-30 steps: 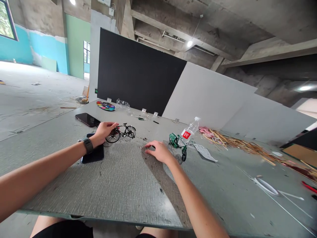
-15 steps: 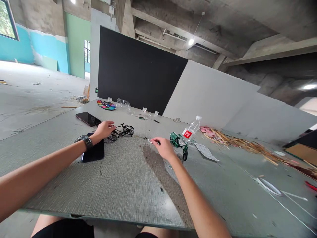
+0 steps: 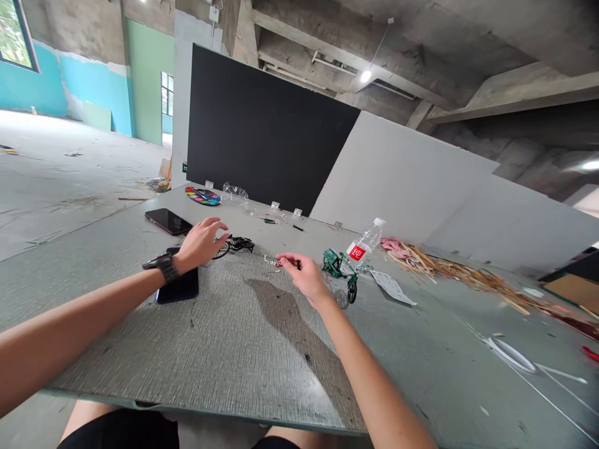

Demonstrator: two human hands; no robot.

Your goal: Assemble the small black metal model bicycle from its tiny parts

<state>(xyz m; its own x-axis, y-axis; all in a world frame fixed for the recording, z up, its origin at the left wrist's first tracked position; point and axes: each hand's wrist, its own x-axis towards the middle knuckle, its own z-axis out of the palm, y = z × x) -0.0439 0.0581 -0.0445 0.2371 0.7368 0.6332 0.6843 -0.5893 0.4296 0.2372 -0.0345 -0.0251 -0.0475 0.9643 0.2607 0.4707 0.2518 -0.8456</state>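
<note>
My left hand [image 3: 202, 244], with a dark watch [image 3: 161, 266] on its wrist, has its fingers curled at a black miniature bicycle [image 3: 241, 243]. They cover part of the frame and front wheel, and the bicycle leans over on the tabletop. My right hand [image 3: 306, 279] pinches a small silvery L-shaped piece [image 3: 270, 260] between thumb and fingertips, pointing toward the bicycle. Something small and black shows within the right fingers; its kind is unclear. A green miniature bicycle [image 3: 340, 267] stands just right of my right hand.
One phone [image 3: 167, 221] lies behind my left hand, another [image 3: 180, 287] under its wrist. A paint palette [image 3: 203, 196] and clear plastic [image 3: 234, 195] sit farther back. To the right are a plastic bottle [image 3: 367, 240], a paper sheet [image 3: 392, 287], wooden sticks [image 3: 449, 271] and white tape [image 3: 510, 355].
My left hand has shifted right over the black bicycle, which has tipped from upright to leaning. My right hand has moved slightly left and up, and the silvery piece shows more clearly.
</note>
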